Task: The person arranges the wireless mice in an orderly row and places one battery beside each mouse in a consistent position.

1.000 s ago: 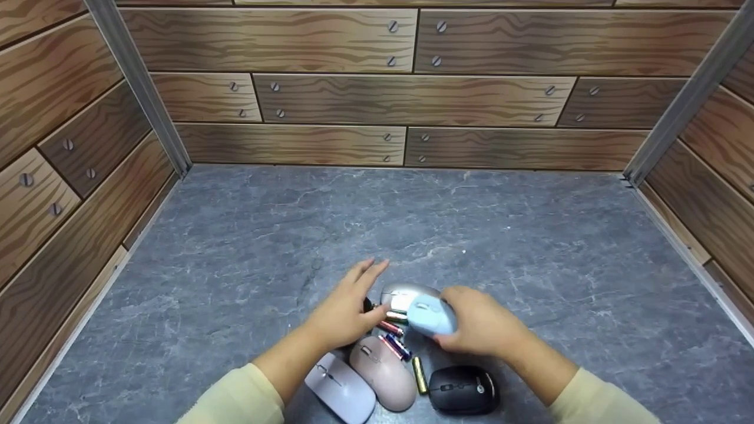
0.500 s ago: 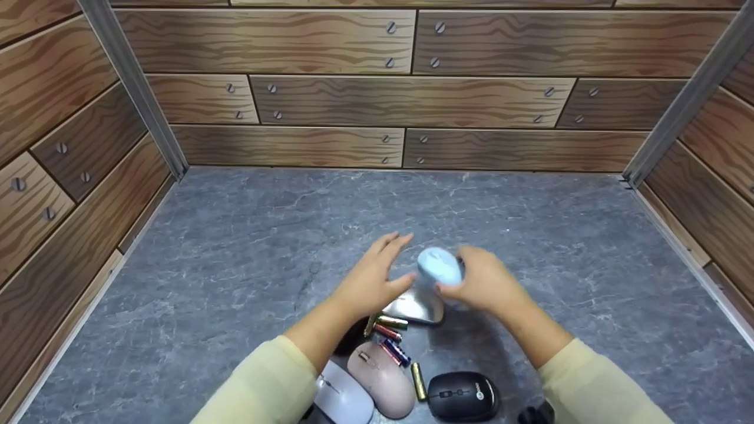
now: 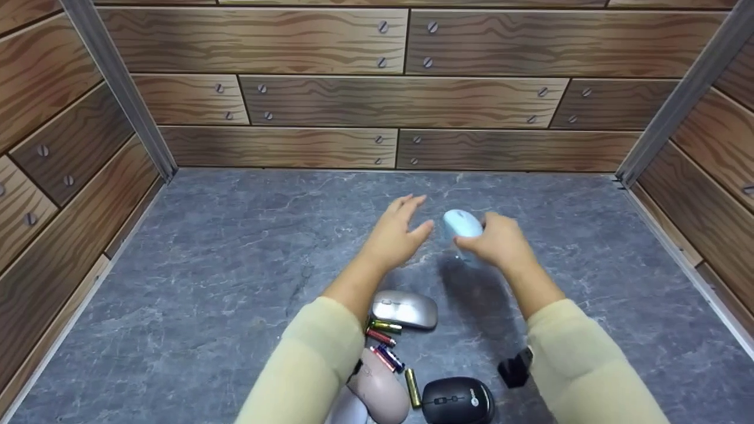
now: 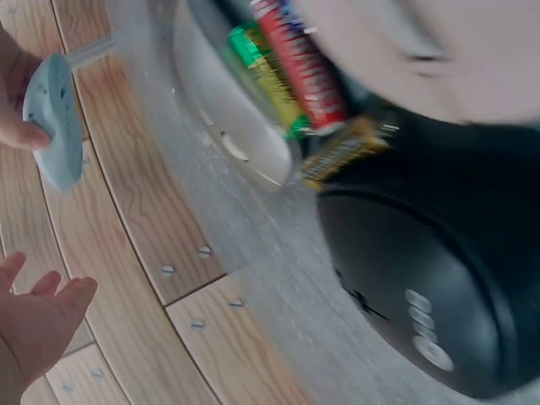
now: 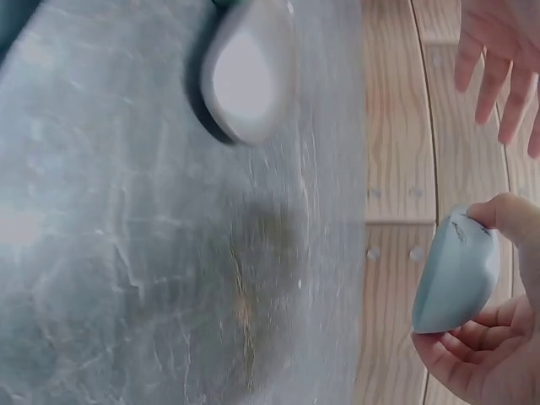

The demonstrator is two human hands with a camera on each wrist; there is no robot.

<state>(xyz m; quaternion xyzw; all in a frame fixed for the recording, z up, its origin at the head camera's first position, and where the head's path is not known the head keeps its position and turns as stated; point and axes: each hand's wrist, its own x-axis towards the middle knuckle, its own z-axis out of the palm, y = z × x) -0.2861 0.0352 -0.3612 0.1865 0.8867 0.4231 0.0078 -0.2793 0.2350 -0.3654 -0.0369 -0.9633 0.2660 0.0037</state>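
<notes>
My right hand (image 3: 500,240) grips a light blue computer mouse (image 3: 462,222) by its sides, held up above the grey tabletop. In the right wrist view the mouse (image 5: 460,270) is tilted between thumb and fingers. Left of it, my left hand (image 3: 396,235) hovers with fingers spread and holds nothing; a gap separates it from the mouse. Nearer to me lie a silver mouse (image 3: 404,310), a pinkish mouse (image 3: 380,388) and a black mouse (image 3: 458,401). Another black mouse (image 4: 413,278) shows in the left wrist view, hidden by my left sleeve in the head view.
Several batteries lie among the mice, including a red one (image 3: 380,337) and a gold one (image 3: 413,387). A pale lavender mouse (image 3: 347,409) is partly covered by the left sleeve. Wood-patterned walls (image 3: 318,100) bound the grey tabletop (image 3: 265,235) at the back and sides.
My right hand has lifted the light blue mouse from beside the silver one and carried it forward. The left hand has moved forward alongside, uncovering the silver mouse.
</notes>
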